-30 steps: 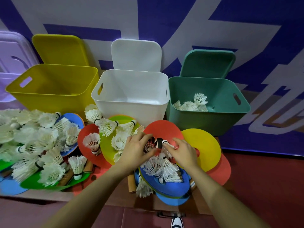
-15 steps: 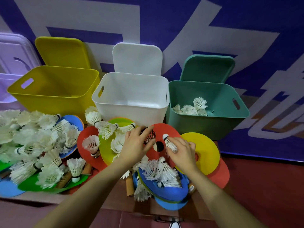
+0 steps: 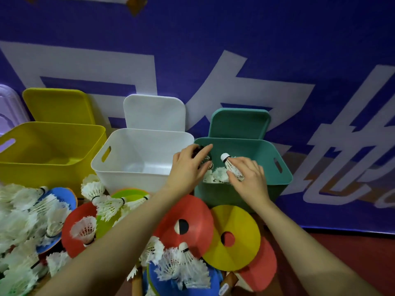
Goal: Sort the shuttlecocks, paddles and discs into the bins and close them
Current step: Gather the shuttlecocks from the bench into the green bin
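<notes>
Teal bin (image 3: 284, 180) stands at the right end of a row of 3 open bins, its matching lid (image 3: 239, 122) propped upright behind it against the purple wall. Both of the person's hands are over its opening. Right hand (image 3: 249, 178) grips a white shuttlecock (image 3: 232, 167), cork end up and tilted toward the left. Left hand (image 3: 188, 167) has its fingers curled round a dark shuttlecock (image 3: 197, 150), mostly hidden. Several white shuttlecocks (image 3: 215, 176) lie inside the teal bin. White bin (image 3: 119, 165) and yellow bin (image 3: 42, 165) stand to the left, each with its lid leaning behind. In front, a red disc (image 3: 192, 214) and a yellow disc (image 3: 241, 227) overlap, beside a large heap of loose shuttlecocks (image 3: 23, 221) on coloured discs and paddles.
</notes>
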`<move>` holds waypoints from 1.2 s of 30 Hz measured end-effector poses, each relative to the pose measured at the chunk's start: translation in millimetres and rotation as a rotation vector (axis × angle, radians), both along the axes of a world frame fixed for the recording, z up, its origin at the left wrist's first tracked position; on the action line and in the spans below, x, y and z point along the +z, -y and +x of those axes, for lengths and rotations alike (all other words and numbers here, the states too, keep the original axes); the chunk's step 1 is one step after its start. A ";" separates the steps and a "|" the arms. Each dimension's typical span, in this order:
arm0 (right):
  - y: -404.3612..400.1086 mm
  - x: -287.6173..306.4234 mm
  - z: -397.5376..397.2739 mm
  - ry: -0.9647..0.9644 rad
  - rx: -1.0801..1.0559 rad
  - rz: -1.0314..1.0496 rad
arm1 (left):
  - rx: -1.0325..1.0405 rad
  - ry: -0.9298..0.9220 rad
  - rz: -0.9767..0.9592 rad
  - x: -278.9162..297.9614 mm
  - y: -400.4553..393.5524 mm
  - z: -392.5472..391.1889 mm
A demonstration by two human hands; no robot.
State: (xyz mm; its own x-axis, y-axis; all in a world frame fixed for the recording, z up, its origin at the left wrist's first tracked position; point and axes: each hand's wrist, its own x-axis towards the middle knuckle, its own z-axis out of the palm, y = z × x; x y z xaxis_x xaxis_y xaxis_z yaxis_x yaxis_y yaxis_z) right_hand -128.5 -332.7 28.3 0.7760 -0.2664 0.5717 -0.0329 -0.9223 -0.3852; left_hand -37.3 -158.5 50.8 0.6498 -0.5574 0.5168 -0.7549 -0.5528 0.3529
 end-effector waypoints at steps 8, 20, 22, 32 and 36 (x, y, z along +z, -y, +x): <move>71.2 6.2 37.7 -0.310 0.027 0.018 | 0.055 -0.066 0.094 -6.4 71.7 35.9; 73.4 -13.7 49.9 -0.508 0.061 -0.041 | 0.142 -0.159 0.303 -39.7 61.0 39.6; 64.3 -12.7 43.7 -0.475 0.065 -0.028 | 0.128 -0.135 0.287 -37.5 49.5 34.6; -9.4 -3.0 6.4 -0.313 0.214 0.039 | 0.080 -0.025 0.274 -18.7 -37.3 0.2; -50.5 -11.3 -4.9 -0.314 0.279 0.064 | 0.067 -0.069 0.315 -22.6 -81.6 -13.1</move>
State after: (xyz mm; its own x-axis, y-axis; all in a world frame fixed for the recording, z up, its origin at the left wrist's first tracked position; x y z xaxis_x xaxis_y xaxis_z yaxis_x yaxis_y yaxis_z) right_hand -133.4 -282.2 17.0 0.9573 -0.0491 0.2848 0.0892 -0.8872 -0.4527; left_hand -50.4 -77.0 28.2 0.7182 -0.6373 0.2793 -0.6931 -0.6907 0.2062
